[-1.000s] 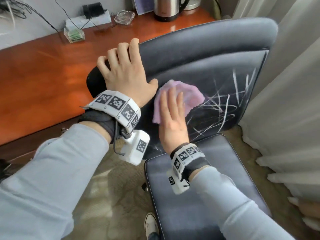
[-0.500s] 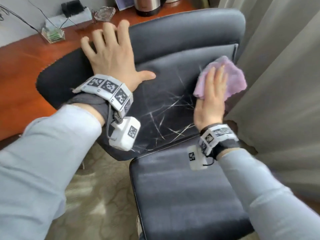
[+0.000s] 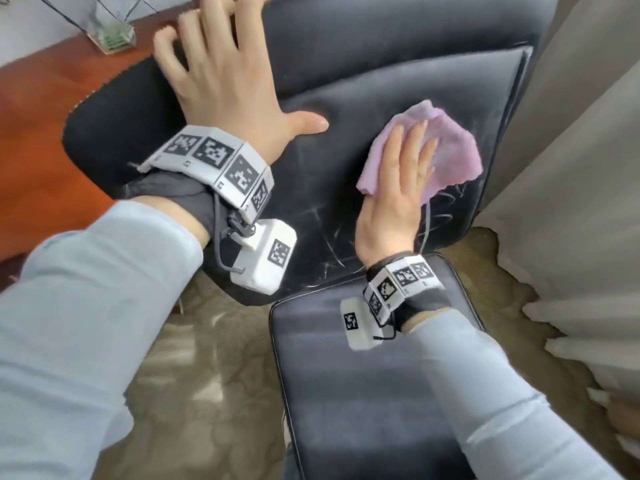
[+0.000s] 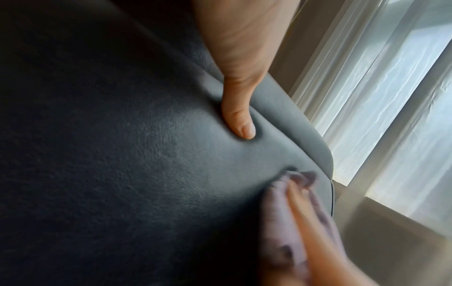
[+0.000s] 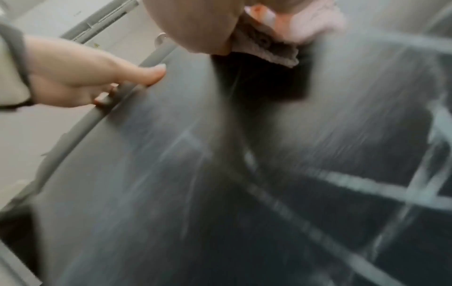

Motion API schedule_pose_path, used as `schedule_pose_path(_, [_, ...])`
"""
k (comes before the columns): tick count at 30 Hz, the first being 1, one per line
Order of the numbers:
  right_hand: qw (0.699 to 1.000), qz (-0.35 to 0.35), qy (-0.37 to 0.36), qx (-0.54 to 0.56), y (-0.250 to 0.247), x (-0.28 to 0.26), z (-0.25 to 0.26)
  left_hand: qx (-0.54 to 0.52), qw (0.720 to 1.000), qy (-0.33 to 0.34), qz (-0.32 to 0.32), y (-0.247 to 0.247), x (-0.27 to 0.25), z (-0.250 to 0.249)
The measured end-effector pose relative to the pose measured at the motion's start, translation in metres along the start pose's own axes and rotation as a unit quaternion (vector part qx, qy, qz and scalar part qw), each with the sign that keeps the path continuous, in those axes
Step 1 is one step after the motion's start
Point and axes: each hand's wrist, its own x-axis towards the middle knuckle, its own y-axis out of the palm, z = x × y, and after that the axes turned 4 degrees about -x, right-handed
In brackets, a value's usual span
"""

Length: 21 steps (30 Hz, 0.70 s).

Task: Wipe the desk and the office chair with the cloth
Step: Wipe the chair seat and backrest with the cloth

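Observation:
A dark leather office chair (image 3: 388,57) fills the middle of the head view, its backrest marked with pale streaks (image 3: 332,251) low down. My right hand (image 3: 398,188) lies flat with straight fingers on a pink cloth (image 3: 446,150), pressing it against the right part of the backrest. My left hand (image 3: 221,74) rests spread on the upper left of the backrest, thumb (image 4: 239,120) pushed into the leather. The cloth (image 4: 281,212) and my right fingers (image 4: 315,222) show blurred in the left wrist view. A red-brown wooden desk (image 3: 38,109) lies behind the chair at the left.
Beige curtains (image 3: 581,168) hang close along the chair's right side. The chair's seat (image 3: 363,393) is below my right wrist. A small clear holder (image 3: 110,39) and cables stand on the desk's far edge. Patterned carpet (image 3: 207,375) covers the floor at the left.
My right hand swept the cloth from the backrest's left to its right edge, then back inward and down a little. The view has closed in on the chair. My left hand stays on the backrest.

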Motion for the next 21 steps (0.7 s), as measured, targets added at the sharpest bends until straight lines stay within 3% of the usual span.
schedule_pose_path(2, [0.994, 0.072, -0.079, 0.032, 0.021, -0.037, 0.030, 0.007, 1.000, -0.001, -0.003, 0.000, 0.001, 0.001])
schedule_pose_path(4, [0.966, 0.163, -0.200, 0.008, 0.035, -0.078, 0.047, 0.000, 1.000, 0.000, -0.001, -0.002, -0.001, 0.002])
schedule_pose_path(6, [0.949, 0.185, -0.252, -0.049, 0.035, -0.085, 0.036, -0.004, 1.000, 0.007, -0.006, -0.004, -0.002, 0.004])
schedule_pose_path(8, [0.965, 0.158, -0.192, -0.081, 0.021, -0.059, 0.018, -0.010, 1.000, 0.014, -0.007, -0.003, -0.002, 0.005])
schedule_pose_path(11, [0.993, 0.067, -0.031, -0.095, -0.006, -0.010, 0.001, -0.014, 1.000, 0.014, -0.002, 0.000, 0.002, 0.003])
schedule_pose_path(13, [0.998, 0.008, -0.001, -0.063, -0.004, -0.004, 0.014, -0.016, 1.000, 0.012, -0.002, 0.001, 0.005, 0.001])
schedule_pose_path(15, [0.999, 0.029, -0.029, -0.018, 0.012, -0.022, 0.035, -0.018, 1.000, 0.014, -0.010, 0.001, 0.005, 0.001])
schedule_pose_path(19, [0.974, 0.123, -0.187, -0.026, 0.033, -0.073, 0.058, -0.030, 0.999, 0.016, -0.010, -0.002, 0.004, 0.000])
schedule_pose_path(21, [0.975, 0.117, -0.174, -0.072, 0.022, -0.064, 0.048, -0.033, 0.999, 0.020, -0.011, -0.003, 0.002, 0.000])
